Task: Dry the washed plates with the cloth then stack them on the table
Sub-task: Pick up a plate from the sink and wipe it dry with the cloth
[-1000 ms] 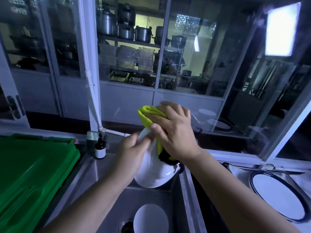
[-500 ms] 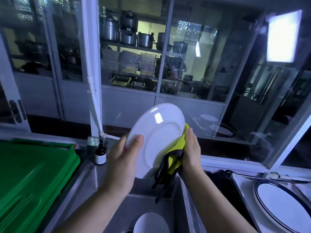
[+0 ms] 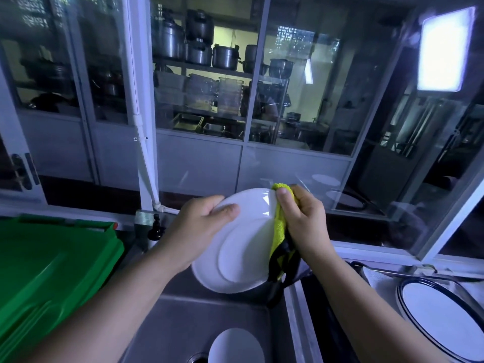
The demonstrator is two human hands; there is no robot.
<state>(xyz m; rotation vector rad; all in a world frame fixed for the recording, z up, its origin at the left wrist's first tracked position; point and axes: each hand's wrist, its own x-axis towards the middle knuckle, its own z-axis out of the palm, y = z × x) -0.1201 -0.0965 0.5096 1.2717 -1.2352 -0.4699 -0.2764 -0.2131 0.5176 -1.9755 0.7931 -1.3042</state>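
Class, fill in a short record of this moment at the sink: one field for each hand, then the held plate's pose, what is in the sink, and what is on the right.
Left hand: grips the white plate by its left rim, thumb on its face
Right hand: pinches the yellow cloth over the plate's right rim
Plate pose: tilted, held above the sink
In sink: second plate lying near the drain
Right side: blue-rimmed plate lying flat

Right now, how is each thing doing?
held plate: tilted, above the sink.
left hand: grips held plate.
cloth: pressed to plate's edge, hanging down.
right hand: pinches cloth.
sink plate: lying in sink.
blue-rimmed plate: lying flat, right side.
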